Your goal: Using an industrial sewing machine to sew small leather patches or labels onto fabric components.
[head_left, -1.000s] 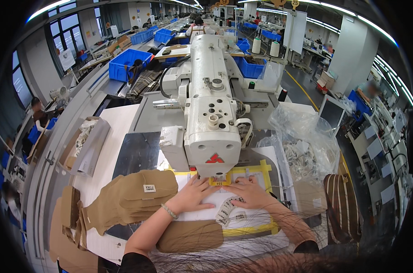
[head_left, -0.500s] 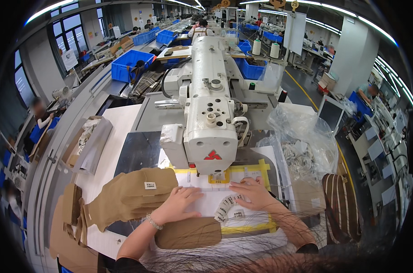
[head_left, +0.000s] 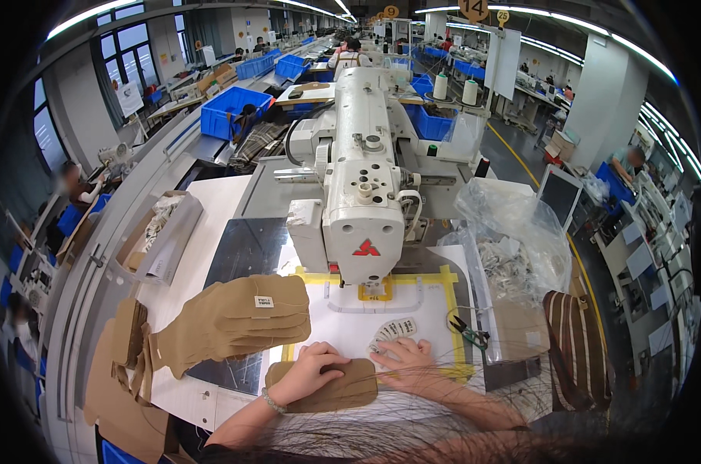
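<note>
My left hand (head_left: 313, 373) rests on a brown fabric piece (head_left: 350, 393) at the near edge of the white work sheet, fingers curled in at its upper edge. To its right, my right hand (head_left: 406, 365) lies with fingers apart, fingertips touching the lower end of a fan of small white labels (head_left: 397, 329). Just beyond stands a large white sewing machine (head_left: 364, 232), its head over a yellow-edged clamp frame (head_left: 375, 292). A stack of brown fabric pieces (head_left: 234, 317) with one white label on top lies to the left.
Green-handled snips (head_left: 469, 334) lie right of the sheet. Beyond them are a clear plastic bag (head_left: 513, 247) of pale scraps and striped brown fabric (head_left: 575, 348). An open box (head_left: 161, 236) stands at left, with blue bins (head_left: 231, 110) farther back.
Both hands have drawn back from beneath the machine head toward me. The left has come onto the brown piece, the right to the labels' near end. The snips are now uncovered.
</note>
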Demonstrator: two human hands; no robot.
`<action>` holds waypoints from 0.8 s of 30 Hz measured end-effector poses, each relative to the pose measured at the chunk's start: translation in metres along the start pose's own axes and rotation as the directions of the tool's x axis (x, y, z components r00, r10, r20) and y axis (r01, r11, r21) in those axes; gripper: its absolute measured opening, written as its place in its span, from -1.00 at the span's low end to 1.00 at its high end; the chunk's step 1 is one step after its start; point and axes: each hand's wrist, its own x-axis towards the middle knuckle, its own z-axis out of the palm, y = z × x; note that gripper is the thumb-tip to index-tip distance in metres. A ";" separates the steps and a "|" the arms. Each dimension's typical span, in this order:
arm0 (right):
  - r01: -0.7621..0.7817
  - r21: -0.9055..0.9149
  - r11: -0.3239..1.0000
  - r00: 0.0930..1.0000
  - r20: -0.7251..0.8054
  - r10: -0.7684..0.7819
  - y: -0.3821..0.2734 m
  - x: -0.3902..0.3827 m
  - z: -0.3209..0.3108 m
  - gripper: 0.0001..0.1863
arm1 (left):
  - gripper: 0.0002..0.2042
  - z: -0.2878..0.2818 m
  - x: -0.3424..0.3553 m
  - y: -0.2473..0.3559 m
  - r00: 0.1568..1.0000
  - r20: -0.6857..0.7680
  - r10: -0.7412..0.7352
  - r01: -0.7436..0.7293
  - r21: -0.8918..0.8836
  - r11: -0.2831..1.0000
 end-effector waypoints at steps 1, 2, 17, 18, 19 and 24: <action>0.000 -0.002 1.000 1.000 -0.002 0.000 -0.002 0.000 0.002 -0.54 | -0.67 0.000 0.000 0.001 1.000 -0.015 0.007 -0.006 0.008 1.000; -0.026 -0.011 1.000 1.000 0.013 0.026 -0.003 -0.001 0.004 -0.54 | -0.67 0.001 0.000 0.002 1.000 -0.015 0.009 -0.009 0.009 1.000; -0.092 0.062 0.994 0.995 0.055 0.089 -0.024 -0.007 0.001 -0.52 | -0.72 0.007 -0.005 -0.008 0.998 -0.044 0.045 -0.043 0.039 0.998; -0.090 0.104 0.991 0.995 0.051 0.085 -0.025 -0.007 0.000 -0.52 | -0.73 0.006 -0.005 -0.006 0.998 -0.048 0.029 -0.027 0.047 0.999; -0.089 0.103 0.991 0.995 0.050 0.084 -0.027 -0.008 -0.002 -0.52 | -0.74 0.006 -0.005 -0.003 0.999 -0.052 0.016 -0.013 0.056 0.998; -0.073 0.077 0.994 0.997 -0.028 0.075 -0.026 -0.013 0.003 -0.52 | -0.73 0.006 -0.006 -0.001 0.998 -0.067 -0.001 0.006 0.069 0.998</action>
